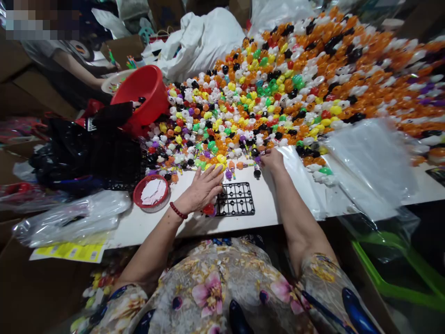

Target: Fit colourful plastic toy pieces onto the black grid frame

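A small black grid tray [236, 199] lies on the white table [271, 208] right in front of me. My left hand [202, 189] rests palm down at the tray's left edge, fingers spread, with a red piece [209, 209] under it next to the tray. My right hand [272, 158] reaches to the near edge of a huge pile of small colourful plastic toys [278, 88]; its fingers are curled among the pieces, and whether it holds one is hidden.
A red basin [144, 93] tilts at the pile's left. A small red basket [151, 192] sits left of my hand. Black trays and bags [86, 148] lie further left, clear plastic bags [371, 167] to the right. Another person [69, 65] sits at the far left.
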A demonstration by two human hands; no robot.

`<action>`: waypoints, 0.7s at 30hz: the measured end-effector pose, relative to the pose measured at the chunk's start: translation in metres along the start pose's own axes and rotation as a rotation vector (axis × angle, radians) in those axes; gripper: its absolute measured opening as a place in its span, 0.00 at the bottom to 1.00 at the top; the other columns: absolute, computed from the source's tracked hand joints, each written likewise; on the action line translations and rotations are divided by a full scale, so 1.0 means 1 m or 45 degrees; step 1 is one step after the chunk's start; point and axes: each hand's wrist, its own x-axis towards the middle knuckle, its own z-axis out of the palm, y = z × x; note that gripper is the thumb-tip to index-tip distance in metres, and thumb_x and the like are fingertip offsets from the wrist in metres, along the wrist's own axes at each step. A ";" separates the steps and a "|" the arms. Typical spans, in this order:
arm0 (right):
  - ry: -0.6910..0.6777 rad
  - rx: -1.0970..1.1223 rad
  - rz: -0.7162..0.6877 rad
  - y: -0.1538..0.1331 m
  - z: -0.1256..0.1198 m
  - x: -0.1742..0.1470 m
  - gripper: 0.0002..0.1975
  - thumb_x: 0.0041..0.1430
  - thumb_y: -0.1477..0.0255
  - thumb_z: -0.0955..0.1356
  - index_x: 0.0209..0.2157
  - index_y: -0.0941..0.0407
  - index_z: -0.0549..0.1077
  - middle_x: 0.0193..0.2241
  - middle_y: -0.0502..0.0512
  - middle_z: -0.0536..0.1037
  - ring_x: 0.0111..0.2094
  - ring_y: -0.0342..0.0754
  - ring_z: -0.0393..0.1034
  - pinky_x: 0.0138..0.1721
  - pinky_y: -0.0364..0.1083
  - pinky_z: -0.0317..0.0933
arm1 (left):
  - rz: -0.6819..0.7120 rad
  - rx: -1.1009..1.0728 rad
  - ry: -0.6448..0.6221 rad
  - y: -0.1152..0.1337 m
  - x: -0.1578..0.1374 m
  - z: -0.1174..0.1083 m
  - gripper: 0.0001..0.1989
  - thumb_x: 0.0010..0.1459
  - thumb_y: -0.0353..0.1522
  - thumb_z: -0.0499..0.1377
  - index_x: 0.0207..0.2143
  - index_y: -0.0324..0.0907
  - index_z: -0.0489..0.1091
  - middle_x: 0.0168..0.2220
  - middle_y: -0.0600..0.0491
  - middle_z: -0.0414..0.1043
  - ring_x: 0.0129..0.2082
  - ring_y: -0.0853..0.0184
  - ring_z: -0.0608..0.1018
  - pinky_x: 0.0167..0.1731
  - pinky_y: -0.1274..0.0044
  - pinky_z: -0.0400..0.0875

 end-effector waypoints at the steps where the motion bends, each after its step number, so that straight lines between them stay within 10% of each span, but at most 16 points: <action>1: -0.039 0.129 0.019 0.000 0.002 -0.008 0.10 0.44 0.78 0.71 0.30 0.54 0.69 0.22 0.48 0.72 0.28 0.48 0.71 0.34 0.49 0.70 | -0.003 0.001 0.000 0.000 0.000 0.000 0.27 0.71 0.42 0.39 0.67 0.48 0.54 0.71 0.50 0.47 0.72 0.58 0.48 0.68 0.51 0.39; 9: -0.734 0.700 -0.067 0.004 0.042 -0.141 0.13 0.47 0.63 0.72 0.32 0.54 0.69 0.26 0.48 0.76 0.26 0.44 0.71 0.31 0.46 0.68 | -0.015 0.009 -0.016 0.001 0.000 -0.002 0.27 0.71 0.41 0.39 0.68 0.48 0.52 0.71 0.50 0.48 0.71 0.58 0.48 0.68 0.52 0.39; 21: -0.585 -0.132 -0.527 0.001 0.059 -0.172 0.07 0.61 0.68 0.63 0.39 0.55 0.69 0.33 0.57 0.79 0.33 0.51 0.73 0.34 0.46 0.61 | -0.033 -0.026 -0.029 0.006 0.001 -0.004 0.27 0.71 0.41 0.38 0.68 0.48 0.52 0.71 0.50 0.49 0.72 0.58 0.48 0.68 0.54 0.38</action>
